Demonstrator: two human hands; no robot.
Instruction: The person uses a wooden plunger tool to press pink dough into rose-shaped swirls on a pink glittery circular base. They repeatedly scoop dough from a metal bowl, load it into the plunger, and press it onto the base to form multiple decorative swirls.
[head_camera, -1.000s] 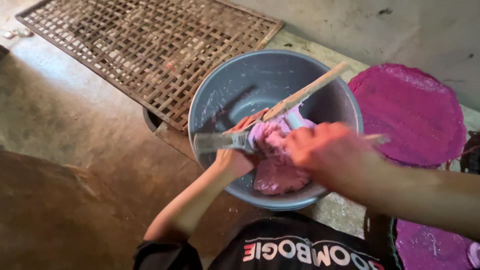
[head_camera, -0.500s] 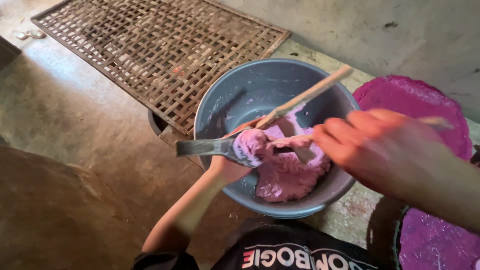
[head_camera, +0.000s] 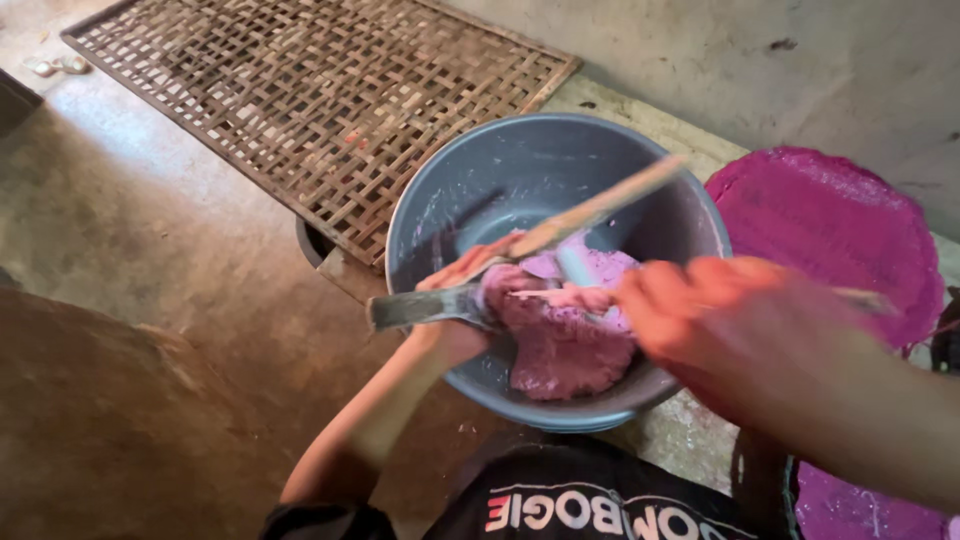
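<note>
A grey-blue plastic bowl (head_camera: 440, 215) holds a lump of pink-purple dough (head_camera: 560, 350). My left hand (head_camera: 452, 300) reaches over the near rim and is shut on a metal spoon (head_camera: 405, 308), whose handle points left and whose head is caked with dough. A wooden paddle (head_camera: 600, 205) slants from that same hand up to the right across the bowl. My right hand (head_camera: 700, 305), blurred by motion, is shut on a thin stick (head_camera: 865, 297) whose tip lies at the dough on the spoon.
A woven bamboo tray (head_camera: 300, 90) lies on the concrete floor behind the bowl. A round tray coated in purple paste (head_camera: 830, 225) sits to the right, with another purple patch (head_camera: 850, 505) at the lower right. A black shirt (head_camera: 580, 500) fills the bottom edge.
My right hand has drawn back to the right off the dough lump, dragging the thin stick across the spoon. My left hand and the bowl stay nearly where they were.
</note>
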